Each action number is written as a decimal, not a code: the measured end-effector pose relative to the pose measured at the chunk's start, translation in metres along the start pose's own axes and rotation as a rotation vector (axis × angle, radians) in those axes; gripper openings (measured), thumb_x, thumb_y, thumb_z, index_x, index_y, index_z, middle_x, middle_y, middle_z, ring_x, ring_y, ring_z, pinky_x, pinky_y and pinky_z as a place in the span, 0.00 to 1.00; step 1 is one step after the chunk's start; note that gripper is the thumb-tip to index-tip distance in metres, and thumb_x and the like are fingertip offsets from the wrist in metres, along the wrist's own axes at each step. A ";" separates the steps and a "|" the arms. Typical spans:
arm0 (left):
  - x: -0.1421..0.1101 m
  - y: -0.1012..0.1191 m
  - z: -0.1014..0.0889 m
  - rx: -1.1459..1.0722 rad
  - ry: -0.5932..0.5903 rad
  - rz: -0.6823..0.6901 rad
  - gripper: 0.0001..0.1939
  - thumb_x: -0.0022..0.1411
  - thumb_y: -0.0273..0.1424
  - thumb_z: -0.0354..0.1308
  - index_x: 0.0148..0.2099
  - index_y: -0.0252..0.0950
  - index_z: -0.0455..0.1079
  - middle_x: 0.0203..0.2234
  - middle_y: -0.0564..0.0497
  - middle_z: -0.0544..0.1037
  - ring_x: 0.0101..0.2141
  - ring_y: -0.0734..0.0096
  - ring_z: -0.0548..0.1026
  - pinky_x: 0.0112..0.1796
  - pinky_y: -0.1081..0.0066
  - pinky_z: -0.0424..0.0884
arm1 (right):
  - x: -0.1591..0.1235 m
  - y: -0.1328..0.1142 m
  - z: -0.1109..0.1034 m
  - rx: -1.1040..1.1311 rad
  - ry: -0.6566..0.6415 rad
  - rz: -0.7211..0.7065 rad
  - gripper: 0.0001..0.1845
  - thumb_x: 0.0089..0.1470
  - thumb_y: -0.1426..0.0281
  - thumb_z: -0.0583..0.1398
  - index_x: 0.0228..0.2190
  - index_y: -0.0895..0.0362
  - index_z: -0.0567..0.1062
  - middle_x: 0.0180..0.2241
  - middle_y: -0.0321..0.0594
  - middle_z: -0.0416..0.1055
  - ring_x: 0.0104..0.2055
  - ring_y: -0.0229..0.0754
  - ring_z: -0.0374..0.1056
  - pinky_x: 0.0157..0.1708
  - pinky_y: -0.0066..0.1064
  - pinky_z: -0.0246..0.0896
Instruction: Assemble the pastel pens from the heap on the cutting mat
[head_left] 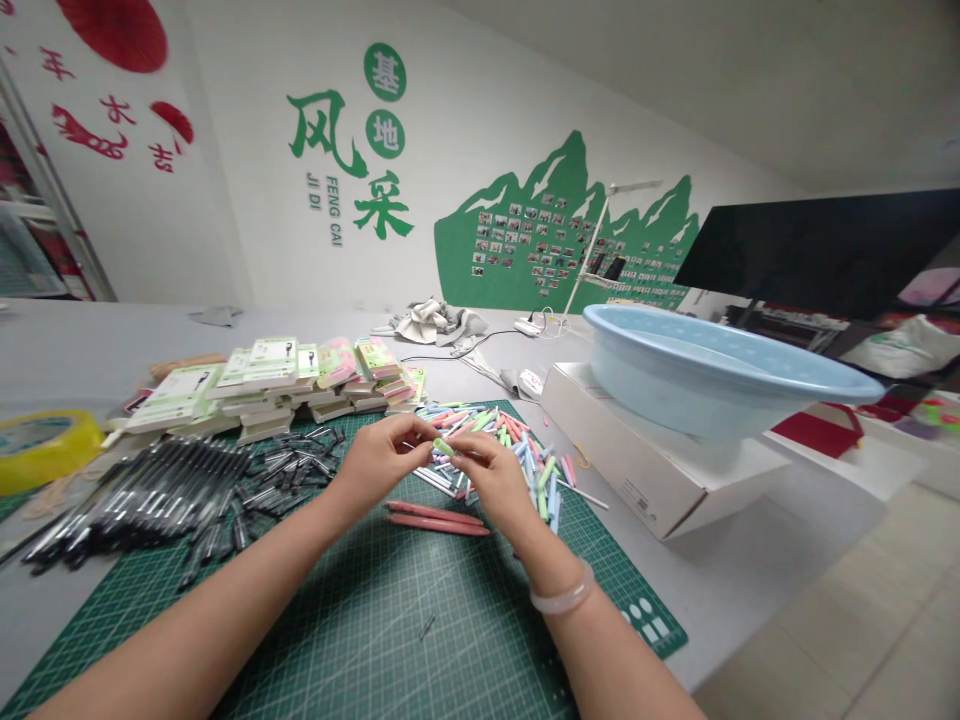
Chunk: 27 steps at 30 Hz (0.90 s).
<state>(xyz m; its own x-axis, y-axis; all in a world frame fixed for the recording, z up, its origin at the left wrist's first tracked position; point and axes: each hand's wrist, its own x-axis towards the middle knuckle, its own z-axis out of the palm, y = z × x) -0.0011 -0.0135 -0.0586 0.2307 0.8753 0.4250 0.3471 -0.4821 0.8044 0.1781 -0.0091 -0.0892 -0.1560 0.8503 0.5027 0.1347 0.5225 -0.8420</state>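
Above the green cutting mat (360, 620), my left hand (382, 455) and my right hand (491, 475) meet with fingertips pinched on a small light-green piece (442, 447), whose exact kind is too small to make out. Behind and below them spreads a pile of pastel tube-like pieces (536, 460) in green, pink, blue and white. Just in front of my hands lie two pink pens (439, 520), side by side on the mat. A pale bracelet circles my right wrist.
Clear-barrelled black pens (150, 485) and dark pen caps (292, 470) lie at left, near yellow tape (45, 450). Stacked small boxes (259, 380) stand behind. At right, a blue basin (720, 370) rests on a white carton (645, 470). A thin dark piece (427, 627) lies in front.
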 end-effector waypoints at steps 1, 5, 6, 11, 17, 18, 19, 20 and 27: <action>0.000 0.001 -0.001 -0.026 -0.013 -0.005 0.07 0.55 0.32 0.55 0.36 0.36 0.71 0.26 0.52 0.75 0.28 0.72 0.74 0.32 0.73 0.70 | 0.000 -0.001 0.000 0.012 -0.014 -0.026 0.11 0.46 0.75 0.60 0.34 0.52 0.78 0.36 0.39 0.73 0.42 0.43 0.68 0.44 0.36 0.62; 0.003 -0.005 -0.004 -0.152 -0.064 -0.067 0.12 0.55 0.33 0.55 0.41 0.34 0.70 0.29 0.50 0.76 0.28 0.71 0.74 0.33 0.71 0.71 | 0.000 -0.007 0.000 0.129 -0.024 -0.074 0.12 0.47 0.76 0.60 0.34 0.51 0.78 0.37 0.39 0.73 0.43 0.43 0.67 0.46 0.36 0.60; 0.004 -0.008 -0.004 -0.154 -0.081 -0.074 0.13 0.55 0.33 0.54 0.42 0.34 0.70 0.30 0.50 0.76 0.28 0.71 0.74 0.33 0.71 0.70 | 0.000 -0.010 0.000 0.150 -0.020 -0.085 0.12 0.47 0.76 0.60 0.34 0.51 0.78 0.37 0.38 0.73 0.43 0.43 0.67 0.46 0.37 0.60; 0.004 -0.029 -0.004 0.210 -0.167 0.027 0.10 0.53 0.27 0.52 0.37 0.37 0.72 0.30 0.51 0.76 0.31 0.70 0.72 0.34 0.72 0.67 | -0.002 -0.017 -0.001 0.170 0.008 -0.129 0.14 0.46 0.77 0.59 0.33 0.50 0.78 0.36 0.38 0.74 0.44 0.44 0.66 0.49 0.39 0.58; -0.004 -0.051 0.005 0.556 -0.293 0.119 0.11 0.51 0.23 0.52 0.35 0.39 0.72 0.29 0.51 0.76 0.31 0.68 0.71 0.33 0.72 0.63 | -0.004 -0.019 0.000 0.124 0.027 -0.109 0.14 0.45 0.78 0.59 0.32 0.50 0.79 0.36 0.38 0.73 0.44 0.45 0.66 0.49 0.40 0.58; -0.004 -0.053 0.006 0.569 -0.299 0.119 0.11 0.51 0.23 0.52 0.35 0.39 0.72 0.29 0.51 0.76 0.32 0.68 0.71 0.33 0.72 0.63 | -0.004 -0.019 0.000 0.124 0.027 -0.107 0.14 0.45 0.78 0.59 0.32 0.50 0.79 0.36 0.38 0.73 0.44 0.45 0.66 0.49 0.40 0.58; -0.005 -0.055 0.007 0.578 -0.302 0.119 0.11 0.51 0.23 0.52 0.35 0.39 0.72 0.30 0.51 0.76 0.32 0.68 0.71 0.33 0.72 0.62 | -0.004 -0.019 0.000 0.126 0.027 -0.105 0.14 0.45 0.78 0.59 0.32 0.50 0.79 0.36 0.38 0.73 0.44 0.45 0.66 0.49 0.40 0.59; -0.005 -0.056 0.007 0.584 -0.303 0.119 0.11 0.51 0.23 0.52 0.35 0.39 0.72 0.31 0.51 0.76 0.32 0.67 0.71 0.33 0.72 0.62 | -0.003 -0.019 0.001 0.128 0.028 -0.104 0.14 0.45 0.77 0.60 0.32 0.50 0.79 0.36 0.38 0.73 0.44 0.45 0.66 0.49 0.40 0.59; 0.001 -0.045 0.000 0.355 -0.217 0.044 0.09 0.56 0.30 0.52 0.36 0.39 0.73 0.32 0.50 0.77 0.33 0.66 0.73 0.35 0.70 0.66 | -0.002 -0.005 0.003 0.184 0.084 0.019 0.10 0.43 0.76 0.61 0.30 0.53 0.78 0.33 0.37 0.73 0.39 0.42 0.68 0.43 0.35 0.62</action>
<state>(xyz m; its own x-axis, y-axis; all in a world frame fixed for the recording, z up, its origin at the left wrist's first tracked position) -0.0162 0.0093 -0.0944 0.4254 0.8434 0.3281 0.6153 -0.5354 0.5785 0.1743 -0.0131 -0.0867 -0.0718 0.8661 0.4946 -0.0454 0.4925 -0.8691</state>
